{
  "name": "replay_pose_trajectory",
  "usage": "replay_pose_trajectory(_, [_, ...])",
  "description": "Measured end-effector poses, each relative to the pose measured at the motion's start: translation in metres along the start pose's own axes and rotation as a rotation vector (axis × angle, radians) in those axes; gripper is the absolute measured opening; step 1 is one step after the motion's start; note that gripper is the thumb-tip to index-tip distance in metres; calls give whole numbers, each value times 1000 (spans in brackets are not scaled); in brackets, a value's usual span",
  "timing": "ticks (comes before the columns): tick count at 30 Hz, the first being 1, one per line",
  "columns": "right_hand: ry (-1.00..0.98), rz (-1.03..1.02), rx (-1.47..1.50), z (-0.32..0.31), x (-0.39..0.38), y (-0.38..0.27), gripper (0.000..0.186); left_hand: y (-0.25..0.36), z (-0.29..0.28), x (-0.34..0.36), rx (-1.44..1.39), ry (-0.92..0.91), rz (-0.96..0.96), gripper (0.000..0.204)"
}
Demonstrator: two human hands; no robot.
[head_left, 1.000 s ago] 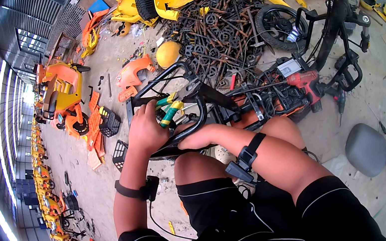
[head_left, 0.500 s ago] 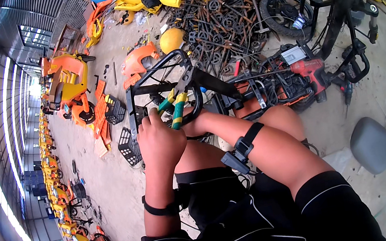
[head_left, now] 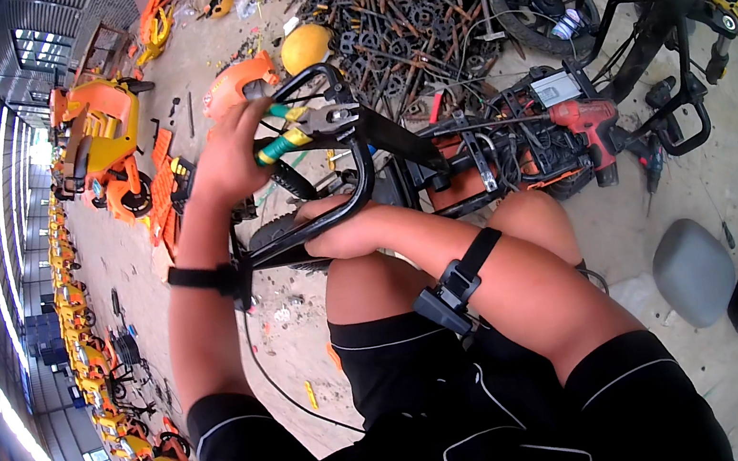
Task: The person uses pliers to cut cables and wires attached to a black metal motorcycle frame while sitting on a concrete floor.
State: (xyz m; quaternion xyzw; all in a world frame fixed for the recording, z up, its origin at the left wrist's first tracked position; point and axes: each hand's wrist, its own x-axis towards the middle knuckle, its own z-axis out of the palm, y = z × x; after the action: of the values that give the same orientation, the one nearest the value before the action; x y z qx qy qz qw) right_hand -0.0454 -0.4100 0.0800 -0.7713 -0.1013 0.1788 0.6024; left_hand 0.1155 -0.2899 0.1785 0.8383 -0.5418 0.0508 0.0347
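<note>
Pliers [head_left: 301, 132] with green-and-yellow handles lie just right of the person's left hand [head_left: 230, 154], their long axis running nearly level across the view, tilted slightly up toward the right. That hand holds the handles, which stand apart; the metal head overlaps the upper end of a black tubular frame [head_left: 366, 171], though whether it bites on anything cannot be told. The right hand [head_left: 338, 233] is below the pliers and farther from them, against the frame's lower bar, its fingers partly hidden, so how closed it is I cannot tell. A tyre [head_left: 271, 233] shows behind the bar. As for labels, an orange panel [head_left: 238, 83] beyond the left hand bears faint marks, and the red power drill [head_left: 585, 121] to the right shows no lettering clear enough to read.
</note>
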Motion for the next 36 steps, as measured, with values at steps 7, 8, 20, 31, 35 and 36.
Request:
replay_pose_trajectory(7, [15, -22, -22, -4, -2, 5, 48, -17, 7, 24, 19, -47, 139, 75])
replay_pose_trajectory(8, [-8, -5, -28, -6, -2, 5, 48, -17, 9, 24, 8, -62, 131, 75])
replay_pose_trajectory(20, [-7, -51, -35, 6, 6, 16, 43, 30, -2, -36, -40, -72, -183, 69])
replay_pose_trajectory(31, [-56, -190, -204, 4, 15, 11, 33, 153, -25, -66, 173, -26, -615, 66])
replay_pose_trajectory(35, [-13, -323, -277, -5, -3, -2, 33, 175, -11, -77, 262, 47, -629, 70])
replay_pose_trajectory(36, [-96, -264, -268, -8, -1, -4, 35, 178, -10, -77, 255, 46, -640, 71])
